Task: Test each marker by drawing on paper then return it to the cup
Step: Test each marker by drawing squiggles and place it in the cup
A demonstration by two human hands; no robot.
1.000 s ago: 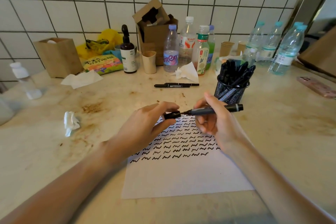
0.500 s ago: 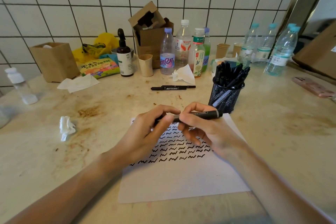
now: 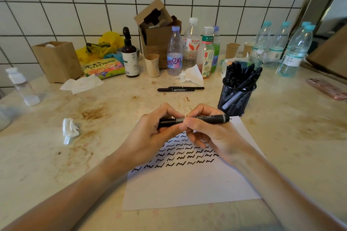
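We held one black marker (image 3: 204, 119) level above the top edge of the paper (image 3: 187, 187), and both our hands were grasping it. The left hand (image 3: 150, 137) pinched its left end, where the cap seemed to be, between thumb and fingers. The right hand (image 3: 212, 133) curled around the middle of the barrel, and the right end of the marker reached out toward the mesh cup (image 3: 234, 99).

The paper was one white sheet lying flat on the surface (image 3: 281, 137), under our hands. It carried several rows of short black zigzag strokes, and its lower half was blank.

The mesh cup stood just behind the right top corner of the paper. It was full of black markers standing upright and tilted; we could not count them exactly. Two more loose markers (image 3: 180, 89) lay side by side behind the paper, to the left of the cup.

Behind the cup, along the tiled wall, we counted four bottles with labels in one group (image 3: 191, 48) and about four clear water bottles (image 3: 293, 50) with blue caps to the right of it. One dark pump bottle (image 3: 129, 56) and one small beige cup (image 3: 152, 65) stood to the left of the group. One crumpled tissue (image 3: 69, 130) lay far to the left of the paper, and one phone (image 3: 327, 89) lay to the right of the cup.
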